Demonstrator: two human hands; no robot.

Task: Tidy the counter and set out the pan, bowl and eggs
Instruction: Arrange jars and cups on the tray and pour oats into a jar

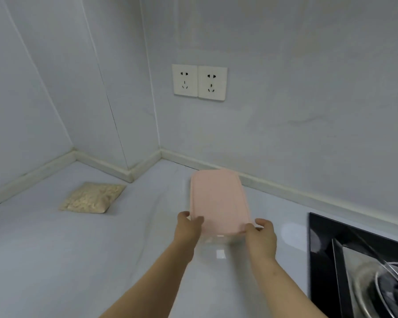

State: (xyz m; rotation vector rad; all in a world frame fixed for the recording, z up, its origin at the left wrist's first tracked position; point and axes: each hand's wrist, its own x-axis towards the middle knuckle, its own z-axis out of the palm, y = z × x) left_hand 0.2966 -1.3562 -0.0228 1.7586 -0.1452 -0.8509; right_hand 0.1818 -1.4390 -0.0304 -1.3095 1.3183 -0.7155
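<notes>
Both hands grip a clear box (pixel 216 246) with a pink lid (pixel 218 200). The left hand (pixel 190 222) holds the lid's near left corner and the right hand (pixel 261 232) holds its near right corner, each with the thumb on top. The box is over the white counter (pixel 78 249), its far end near the back wall (whether it rests on the surface or is lifted is unclear). A beige pouch (pixel 92 198) lies well to the left. Two sockets (pixel 200 82) sit on the wall above. At the lower right, a steel bowl (pixel 363 278) with a whisk (pixel 395 276) stands on a black hob (pixel 322 249).
</notes>
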